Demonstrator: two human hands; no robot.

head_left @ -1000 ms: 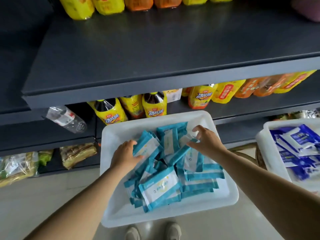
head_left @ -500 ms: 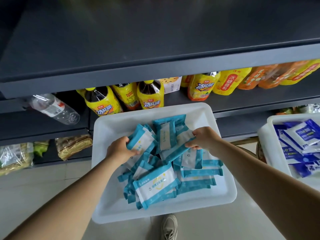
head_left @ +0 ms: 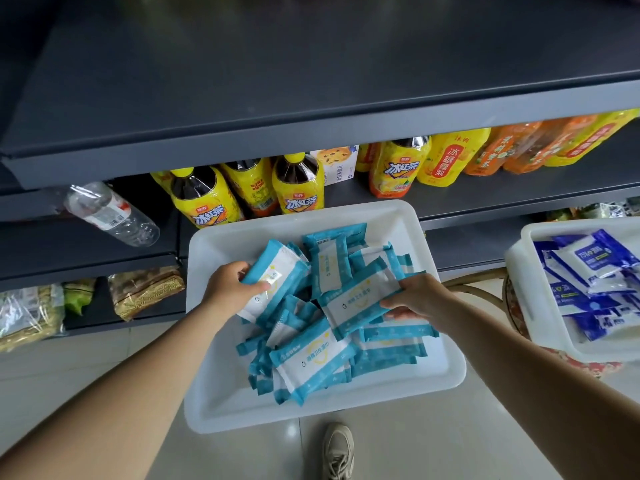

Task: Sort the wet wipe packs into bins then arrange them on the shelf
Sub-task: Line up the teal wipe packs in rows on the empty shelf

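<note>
Your left hand (head_left: 230, 289) gripped a teal pack (head_left: 273, 282) over the white bin (head_left: 221, 403); your right hand (head_left: 417, 299) pinched another pack (head_left: 360, 299) beside it. Judged: sorting done, shelving started. Next, both grips must lift clear to the bare shelf (head_left: 311, 74) above.

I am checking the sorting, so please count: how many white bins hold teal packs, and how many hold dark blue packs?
Teal-pack bin: 1
Dark-blue-pack bin: 1
Total: 2 bins
</note>
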